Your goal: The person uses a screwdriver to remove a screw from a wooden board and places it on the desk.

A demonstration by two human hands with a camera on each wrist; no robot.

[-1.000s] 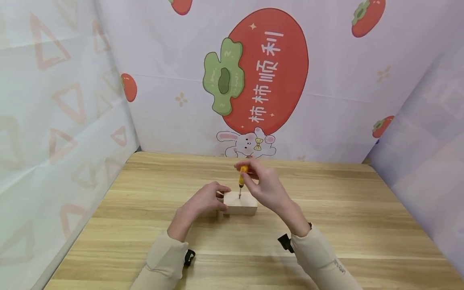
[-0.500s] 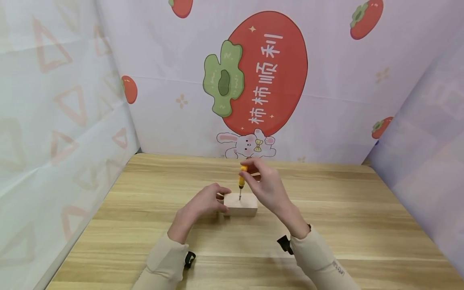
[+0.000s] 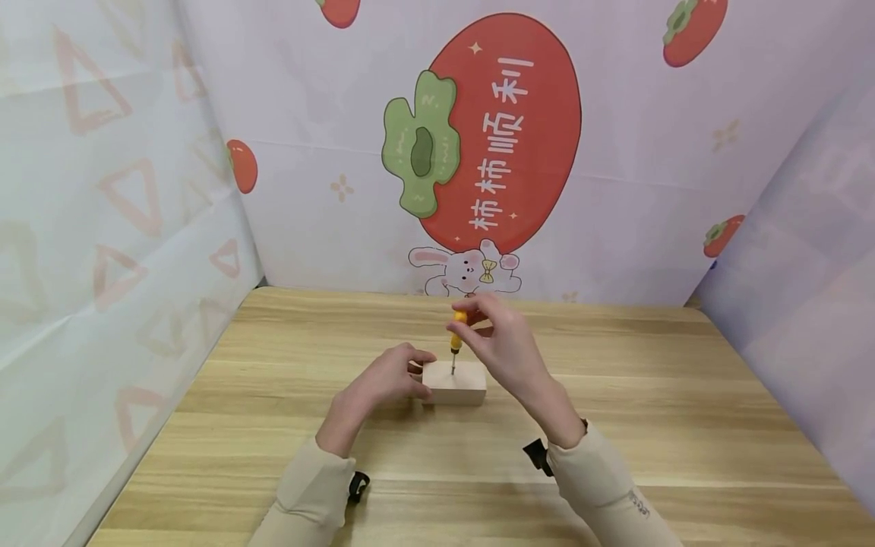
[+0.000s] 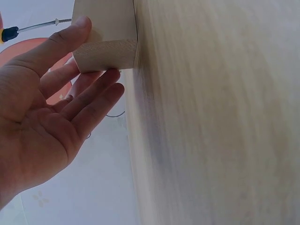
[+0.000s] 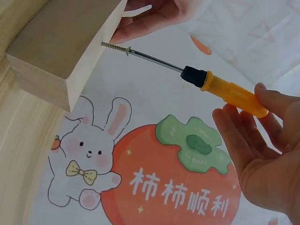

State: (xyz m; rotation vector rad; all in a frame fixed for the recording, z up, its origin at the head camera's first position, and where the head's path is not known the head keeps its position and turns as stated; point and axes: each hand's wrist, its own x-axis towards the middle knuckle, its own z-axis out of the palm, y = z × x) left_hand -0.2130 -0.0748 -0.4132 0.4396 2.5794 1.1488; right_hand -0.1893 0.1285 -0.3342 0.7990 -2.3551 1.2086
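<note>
A pale wooden block (image 3: 454,395) lies on the table, gripped at its left end by my left hand (image 3: 383,378), thumb on the near side and fingers at the far side. A screw (image 5: 116,47) stands upright in the block's top face, much of its thread showing. My right hand (image 3: 509,349) holds a yellow-handled screwdriver (image 5: 234,95) near the end of its handle, between thumb and fingers. The screwdriver's metal shaft meets the screw head, in line with the screw. In the left wrist view, the thumb (image 4: 70,37) presses on the block's side.
The wood-grain table (image 3: 437,486) runs up to a printed backdrop (image 3: 307,228) with a large persimmon and a rabbit. White cloth hangs at the left and right sides. A black strap piece (image 3: 538,457) shows at the right wrist, another (image 3: 358,486) at the left.
The right hand's fingers shift slightly around the screwdriver handle, their tips moving a little to the right. Left hand, block and screw stay in place; the view bobs slightly.
</note>
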